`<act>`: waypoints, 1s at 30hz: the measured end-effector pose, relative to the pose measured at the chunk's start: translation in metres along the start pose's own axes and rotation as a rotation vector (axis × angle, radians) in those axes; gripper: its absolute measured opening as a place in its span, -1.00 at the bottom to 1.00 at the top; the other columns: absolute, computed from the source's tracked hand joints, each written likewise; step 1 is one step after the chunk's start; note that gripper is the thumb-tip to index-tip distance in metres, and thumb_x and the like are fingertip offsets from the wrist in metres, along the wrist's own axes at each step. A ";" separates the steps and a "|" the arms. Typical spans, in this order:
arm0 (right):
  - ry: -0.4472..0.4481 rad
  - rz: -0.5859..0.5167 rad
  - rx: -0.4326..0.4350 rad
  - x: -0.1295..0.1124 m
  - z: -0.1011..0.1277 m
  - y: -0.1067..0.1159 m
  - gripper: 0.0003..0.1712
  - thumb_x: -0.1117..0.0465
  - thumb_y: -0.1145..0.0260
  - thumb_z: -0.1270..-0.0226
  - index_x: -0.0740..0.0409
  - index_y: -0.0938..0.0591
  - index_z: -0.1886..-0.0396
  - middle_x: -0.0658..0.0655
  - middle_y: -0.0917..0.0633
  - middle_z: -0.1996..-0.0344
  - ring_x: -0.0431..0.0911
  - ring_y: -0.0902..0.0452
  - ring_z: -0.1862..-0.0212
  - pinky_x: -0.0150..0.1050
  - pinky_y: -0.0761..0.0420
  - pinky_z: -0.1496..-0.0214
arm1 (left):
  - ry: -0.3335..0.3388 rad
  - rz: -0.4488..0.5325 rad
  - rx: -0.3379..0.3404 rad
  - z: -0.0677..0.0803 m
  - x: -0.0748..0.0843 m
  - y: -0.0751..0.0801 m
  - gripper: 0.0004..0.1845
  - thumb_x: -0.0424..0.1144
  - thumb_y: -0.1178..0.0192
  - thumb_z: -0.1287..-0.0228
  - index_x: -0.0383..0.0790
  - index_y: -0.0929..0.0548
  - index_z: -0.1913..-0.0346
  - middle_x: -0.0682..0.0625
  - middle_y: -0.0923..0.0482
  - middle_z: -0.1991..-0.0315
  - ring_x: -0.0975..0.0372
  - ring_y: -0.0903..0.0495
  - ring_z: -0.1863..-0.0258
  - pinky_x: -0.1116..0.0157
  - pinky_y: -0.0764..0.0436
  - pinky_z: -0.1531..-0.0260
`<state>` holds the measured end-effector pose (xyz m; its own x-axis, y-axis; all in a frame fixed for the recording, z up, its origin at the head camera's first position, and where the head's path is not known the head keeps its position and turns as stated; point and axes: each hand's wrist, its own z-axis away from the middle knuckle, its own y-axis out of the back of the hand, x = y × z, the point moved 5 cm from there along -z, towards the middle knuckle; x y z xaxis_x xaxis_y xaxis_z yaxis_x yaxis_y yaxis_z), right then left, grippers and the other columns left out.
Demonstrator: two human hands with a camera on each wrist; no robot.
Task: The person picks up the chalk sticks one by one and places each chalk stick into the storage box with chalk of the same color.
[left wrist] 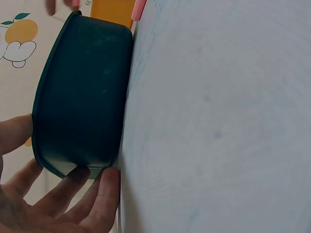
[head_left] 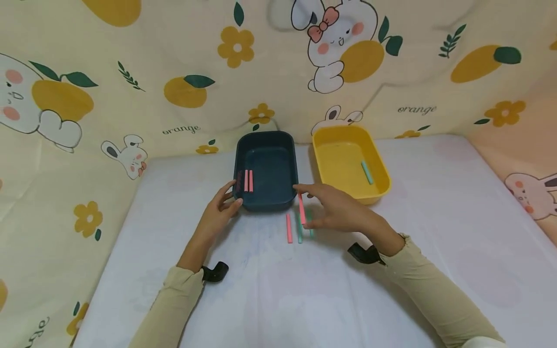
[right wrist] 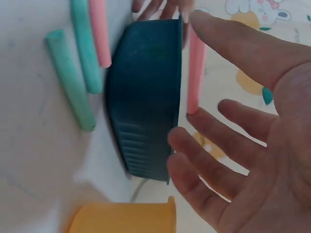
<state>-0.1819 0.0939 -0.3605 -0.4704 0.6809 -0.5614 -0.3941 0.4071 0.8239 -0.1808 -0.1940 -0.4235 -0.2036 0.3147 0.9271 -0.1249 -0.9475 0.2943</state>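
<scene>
Head view shows me the right hand (head_left: 339, 205) pinching a pink stick (head_left: 301, 209) near the blue box (head_left: 274, 164), between 4 and 5 o'clock from its middle. I see the left hand (head_left: 219, 212) grip that box at 8 o'clock. Two pink sticks (head_left: 251, 181) lie inside, toward 8. A loose pink stick (head_left: 289, 228) and two green sticks (head_left: 300, 233) lie outside at 5. A yellow box (head_left: 339, 164) at 3 holds a lone green stick (head_left: 367, 172).
</scene>
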 end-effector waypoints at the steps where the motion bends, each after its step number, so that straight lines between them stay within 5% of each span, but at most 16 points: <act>1: 0.011 -0.001 0.006 -0.001 -0.001 0.000 0.07 -0.04 -0.60 -0.04 -0.11 -0.27 -0.53 -0.02 -0.52 -0.34 -0.02 -0.46 -0.28 0.04 -0.53 -0.32 | 0.005 -0.003 -0.002 0.001 -0.002 -0.001 -0.32 -0.02 -0.18 -0.44 0.36 -0.15 -0.52 -0.13 -0.24 -0.51 -0.01 -0.41 -0.40 0.00 -0.55 -0.27; 19: -0.022 -0.076 0.006 -0.009 -0.057 0.017 0.06 -0.14 -0.52 -0.13 -0.29 -0.16 -0.55 -0.05 -0.42 -0.42 -0.07 -0.34 -0.39 0.03 -0.54 -0.33 | -0.013 0.003 0.002 0.000 0.000 0.001 -0.33 -0.05 -0.18 -0.45 0.29 -0.16 -0.52 -0.14 -0.27 -0.50 -0.02 -0.44 -0.37 -0.01 -0.57 -0.23; 30: 0.034 -0.015 -0.049 -0.008 -0.098 0.009 0.02 -0.08 -0.50 -0.17 -0.09 -0.20 -0.56 0.06 -0.45 -0.40 -0.02 -0.39 -0.37 0.02 -0.42 -0.45 | -0.016 0.005 0.006 -0.002 0.002 0.001 -0.34 -0.05 -0.19 -0.44 0.25 -0.20 -0.51 -0.15 -0.30 -0.48 -0.02 -0.44 -0.37 -0.01 -0.56 -0.25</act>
<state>-0.2590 0.0321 -0.3561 -0.4903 0.6533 -0.5769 -0.4390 0.3867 0.8110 -0.1832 -0.1943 -0.4217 -0.1888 0.3094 0.9320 -0.1178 -0.9494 0.2912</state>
